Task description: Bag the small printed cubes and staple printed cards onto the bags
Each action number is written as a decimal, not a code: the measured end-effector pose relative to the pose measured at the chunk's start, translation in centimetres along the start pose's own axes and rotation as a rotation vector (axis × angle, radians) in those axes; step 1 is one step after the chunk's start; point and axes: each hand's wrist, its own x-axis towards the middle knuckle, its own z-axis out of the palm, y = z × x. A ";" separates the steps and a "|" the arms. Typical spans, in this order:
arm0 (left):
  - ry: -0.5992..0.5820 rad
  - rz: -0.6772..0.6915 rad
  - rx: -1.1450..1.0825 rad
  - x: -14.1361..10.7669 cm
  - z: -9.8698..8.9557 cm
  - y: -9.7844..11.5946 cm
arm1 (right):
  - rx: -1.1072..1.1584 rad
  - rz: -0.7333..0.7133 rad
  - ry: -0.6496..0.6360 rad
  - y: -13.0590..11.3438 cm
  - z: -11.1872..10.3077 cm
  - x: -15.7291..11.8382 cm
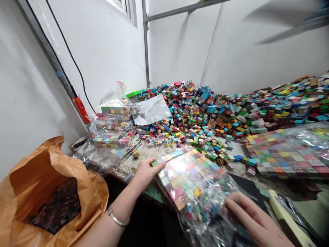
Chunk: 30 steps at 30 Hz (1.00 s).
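A clear plastic bag (185,175) packed with a flat layer of colourful small cubes lies tilted in front of me at the table's edge. My left hand (145,175) grips its far left corner, thumb on top, fingers hidden beneath. At the bag's near right end, my right hand (244,209) pinches the loose, crumpled plastic. Small coloured pieces (197,206), including a yellow one, show through the film near that end. A silver bangle (117,218) circles my left wrist.
Loose coloured cubes (195,106) are heaped along the wall. Filled bags (113,133) are stacked at the left, and another filled bag (288,151) lies at the right. An orange sack (95,192) with dark pieces stands lower left. A cream-coloured device (288,216) sits lower right.
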 end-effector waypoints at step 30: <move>0.273 -0.095 0.607 -2.7 -10.2 -6.5 | -0.102 -0.074 -0.254 -2.6 12.6 9.5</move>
